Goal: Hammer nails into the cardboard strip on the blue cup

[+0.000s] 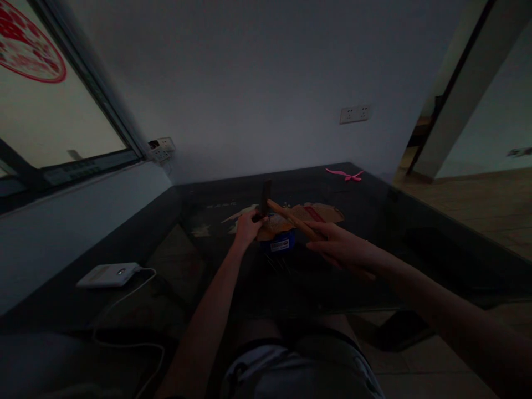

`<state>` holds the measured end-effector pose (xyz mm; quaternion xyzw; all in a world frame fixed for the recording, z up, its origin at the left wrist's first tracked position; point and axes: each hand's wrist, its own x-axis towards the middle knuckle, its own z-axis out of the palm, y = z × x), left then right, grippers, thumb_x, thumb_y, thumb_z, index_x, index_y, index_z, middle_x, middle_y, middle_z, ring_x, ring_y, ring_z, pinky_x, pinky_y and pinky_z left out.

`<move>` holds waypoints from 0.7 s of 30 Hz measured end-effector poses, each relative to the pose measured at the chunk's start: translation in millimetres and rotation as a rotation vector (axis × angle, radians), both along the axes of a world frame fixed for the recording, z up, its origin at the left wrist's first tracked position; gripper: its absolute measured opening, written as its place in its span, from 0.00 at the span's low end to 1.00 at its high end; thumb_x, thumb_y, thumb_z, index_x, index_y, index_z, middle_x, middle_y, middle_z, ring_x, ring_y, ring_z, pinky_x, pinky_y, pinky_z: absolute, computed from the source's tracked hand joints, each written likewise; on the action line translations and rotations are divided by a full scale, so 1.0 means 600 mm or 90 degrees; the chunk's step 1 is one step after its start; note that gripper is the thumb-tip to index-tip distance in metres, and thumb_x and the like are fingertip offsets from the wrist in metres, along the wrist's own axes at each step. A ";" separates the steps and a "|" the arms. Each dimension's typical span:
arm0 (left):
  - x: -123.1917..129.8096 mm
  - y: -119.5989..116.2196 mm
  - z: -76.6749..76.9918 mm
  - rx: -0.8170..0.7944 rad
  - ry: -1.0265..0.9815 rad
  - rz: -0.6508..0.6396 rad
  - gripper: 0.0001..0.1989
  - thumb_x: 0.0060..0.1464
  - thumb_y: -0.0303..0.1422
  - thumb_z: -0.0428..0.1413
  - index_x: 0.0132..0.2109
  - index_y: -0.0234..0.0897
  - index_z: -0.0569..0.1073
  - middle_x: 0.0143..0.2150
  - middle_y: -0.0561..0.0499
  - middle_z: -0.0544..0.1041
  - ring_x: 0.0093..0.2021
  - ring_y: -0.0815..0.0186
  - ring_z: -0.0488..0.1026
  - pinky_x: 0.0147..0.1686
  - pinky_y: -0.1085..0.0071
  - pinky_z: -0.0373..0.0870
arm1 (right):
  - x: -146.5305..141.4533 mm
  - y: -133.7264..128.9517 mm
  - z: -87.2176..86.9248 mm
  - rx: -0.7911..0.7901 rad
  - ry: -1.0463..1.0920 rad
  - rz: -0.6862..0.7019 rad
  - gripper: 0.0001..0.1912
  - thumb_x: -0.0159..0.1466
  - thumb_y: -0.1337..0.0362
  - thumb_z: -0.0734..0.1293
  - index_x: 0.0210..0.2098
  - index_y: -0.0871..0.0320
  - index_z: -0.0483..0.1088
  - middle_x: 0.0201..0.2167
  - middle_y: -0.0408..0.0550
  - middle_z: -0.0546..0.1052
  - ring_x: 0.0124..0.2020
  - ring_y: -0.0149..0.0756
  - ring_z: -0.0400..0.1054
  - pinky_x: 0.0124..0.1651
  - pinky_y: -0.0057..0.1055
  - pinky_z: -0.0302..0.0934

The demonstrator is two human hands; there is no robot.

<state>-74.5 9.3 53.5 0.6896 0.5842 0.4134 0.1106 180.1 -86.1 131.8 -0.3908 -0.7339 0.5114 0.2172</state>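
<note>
Clearly, in the head view, the right hand [332, 242] has its grip wrapped around the wooden handle of a hammer with dark metal head [297, 221]. The left hand [248, 226] is close beside this head; whether its grip is pinching something, I cannot tell. Below the hammer is a blue container with white label [277, 244], on the dark glossy counter [233, 277]. From the container, a torn brown cardboard with red stripe [328, 214] extends toward two o'clock, and a white rectangular device with cable [108, 275] lies toward eight-thirty.
</note>
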 end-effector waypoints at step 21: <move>0.002 -0.002 0.005 -0.046 -0.020 0.015 0.08 0.49 0.33 0.58 0.35 0.34 0.76 0.36 0.46 0.79 0.37 0.62 0.75 0.38 0.69 0.70 | -0.006 -0.004 0.002 0.027 -0.021 0.011 0.26 0.59 0.68 0.62 0.57 0.60 0.58 0.17 0.32 0.61 0.11 0.20 0.55 0.11 0.16 0.50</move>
